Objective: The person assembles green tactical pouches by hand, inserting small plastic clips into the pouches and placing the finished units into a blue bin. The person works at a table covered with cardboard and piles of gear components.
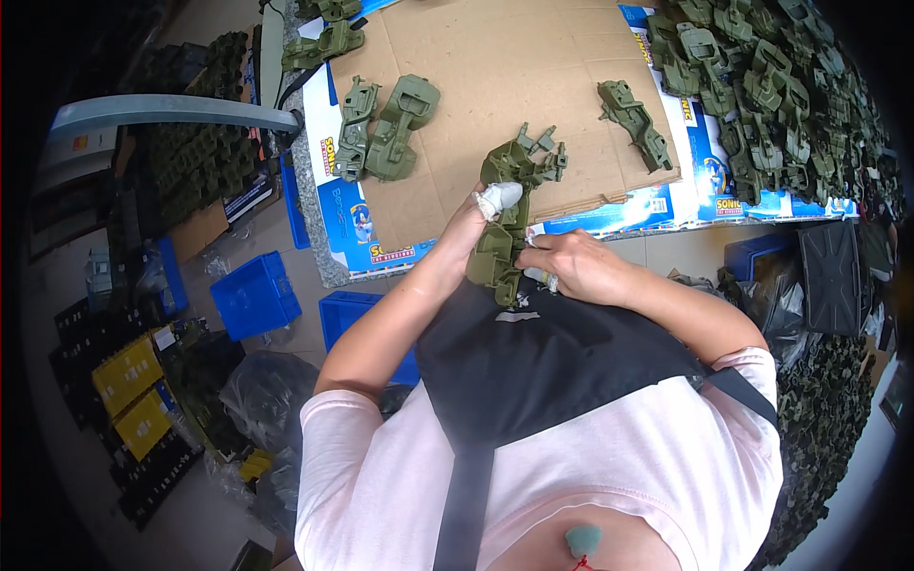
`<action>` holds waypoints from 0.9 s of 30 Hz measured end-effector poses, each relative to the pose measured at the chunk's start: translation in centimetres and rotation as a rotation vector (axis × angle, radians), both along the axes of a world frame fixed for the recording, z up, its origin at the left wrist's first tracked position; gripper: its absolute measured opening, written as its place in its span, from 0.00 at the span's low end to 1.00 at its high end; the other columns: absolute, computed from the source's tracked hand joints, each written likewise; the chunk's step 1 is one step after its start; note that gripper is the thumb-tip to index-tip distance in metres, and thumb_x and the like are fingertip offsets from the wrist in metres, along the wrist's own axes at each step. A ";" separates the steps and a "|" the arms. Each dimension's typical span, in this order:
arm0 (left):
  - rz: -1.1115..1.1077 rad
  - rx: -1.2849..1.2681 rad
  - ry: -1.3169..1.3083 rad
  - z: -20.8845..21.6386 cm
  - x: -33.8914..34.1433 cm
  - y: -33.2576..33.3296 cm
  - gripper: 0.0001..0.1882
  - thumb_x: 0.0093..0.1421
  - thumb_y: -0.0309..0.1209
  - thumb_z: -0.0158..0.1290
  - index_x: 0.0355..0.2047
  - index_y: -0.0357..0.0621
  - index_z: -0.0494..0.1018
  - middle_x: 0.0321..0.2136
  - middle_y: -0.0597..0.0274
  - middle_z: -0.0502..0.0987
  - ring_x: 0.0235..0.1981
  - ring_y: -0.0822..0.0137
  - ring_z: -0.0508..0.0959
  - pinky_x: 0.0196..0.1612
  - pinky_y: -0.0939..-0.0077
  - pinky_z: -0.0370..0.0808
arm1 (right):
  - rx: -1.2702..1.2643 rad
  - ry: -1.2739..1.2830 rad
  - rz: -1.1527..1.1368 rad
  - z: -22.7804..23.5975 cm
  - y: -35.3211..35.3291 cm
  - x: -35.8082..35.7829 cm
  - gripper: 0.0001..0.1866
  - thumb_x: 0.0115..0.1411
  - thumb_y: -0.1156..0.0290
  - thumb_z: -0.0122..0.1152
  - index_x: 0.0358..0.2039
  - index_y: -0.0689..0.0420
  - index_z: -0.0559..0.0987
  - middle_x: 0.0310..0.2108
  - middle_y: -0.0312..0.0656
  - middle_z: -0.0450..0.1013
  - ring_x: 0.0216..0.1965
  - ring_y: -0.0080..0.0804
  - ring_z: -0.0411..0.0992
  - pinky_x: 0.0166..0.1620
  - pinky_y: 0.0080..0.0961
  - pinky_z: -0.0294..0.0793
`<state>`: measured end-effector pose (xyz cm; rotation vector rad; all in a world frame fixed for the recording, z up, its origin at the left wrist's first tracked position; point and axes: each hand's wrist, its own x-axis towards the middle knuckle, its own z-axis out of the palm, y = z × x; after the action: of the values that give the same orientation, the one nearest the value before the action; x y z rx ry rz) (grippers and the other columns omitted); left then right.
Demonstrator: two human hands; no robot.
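An olive-green moulded plastic vehicle body (pixel 491 255) is held upright before my chest, over the table's near edge. My left hand (pixel 468 221) grips its left side, with a white wrap on the thumb lying across it. Small prongs stick out at its far end. My right hand (pixel 577 265) is closed against the part's right side, its fingers bent and partly wrapped in white. What lies between those fingertips is hidden. Small pale shavings lie on the black apron (pixel 562 352) just below.
Two similar green parts (pixel 404 128) lie on the left of the cardboard sheet (pixel 505 76), another green part (pixel 636 124) on its right. A heap of green parts (pixel 762 86) fills the far right. Blue bins (pixel 255 295) stand on the floor at left. A grey metal bar (pixel 181 111) juts out left.
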<state>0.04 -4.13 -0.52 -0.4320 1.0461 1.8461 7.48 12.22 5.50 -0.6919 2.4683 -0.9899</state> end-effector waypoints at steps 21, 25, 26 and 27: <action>0.220 0.075 0.347 -3.2 -3.3 -4.1 0.27 0.61 0.45 0.42 0.58 0.54 0.50 0.46 0.47 0.68 0.44 0.56 0.72 0.47 0.62 0.71 | -0.512 0.011 -0.804 -11.3 8.2 -2.4 0.36 0.51 0.73 0.58 0.60 0.52 0.55 0.57 0.48 0.58 0.58 0.38 0.57 0.56 0.30 0.59; 0.241 -0.066 0.590 -0.1 -1.9 -0.6 0.41 0.53 0.25 0.55 0.60 0.51 0.42 0.55 0.56 0.58 0.55 0.63 0.62 0.53 0.72 0.65 | -0.701 -0.199 -0.656 -5.7 -0.6 -2.1 0.38 0.53 0.74 0.57 0.62 0.52 0.51 0.53 0.48 0.63 0.53 0.36 0.63 0.53 0.29 0.63; 0.285 -0.055 0.628 -0.5 -1.8 -0.2 0.43 0.49 0.21 0.56 0.60 0.51 0.43 0.54 0.57 0.59 0.53 0.63 0.63 0.52 0.71 0.66 | -0.739 -0.265 -0.647 -5.2 -1.1 -2.0 0.38 0.53 0.74 0.57 0.62 0.52 0.50 0.53 0.49 0.64 0.52 0.36 0.65 0.51 0.29 0.64; 0.293 -0.087 0.563 -0.4 -1.7 -0.3 0.42 0.49 0.21 0.56 0.60 0.51 0.43 0.54 0.57 0.59 0.53 0.63 0.64 0.52 0.71 0.66 | -0.743 -0.289 -0.658 -4.4 -1.3 -2.0 0.39 0.53 0.72 0.58 0.62 0.54 0.49 0.48 0.53 0.67 0.48 0.43 0.69 0.48 0.32 0.66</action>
<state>-1.69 -4.39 -0.90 -0.1115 1.5046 2.2588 5.44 10.96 1.15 0.1233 2.0509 -2.1245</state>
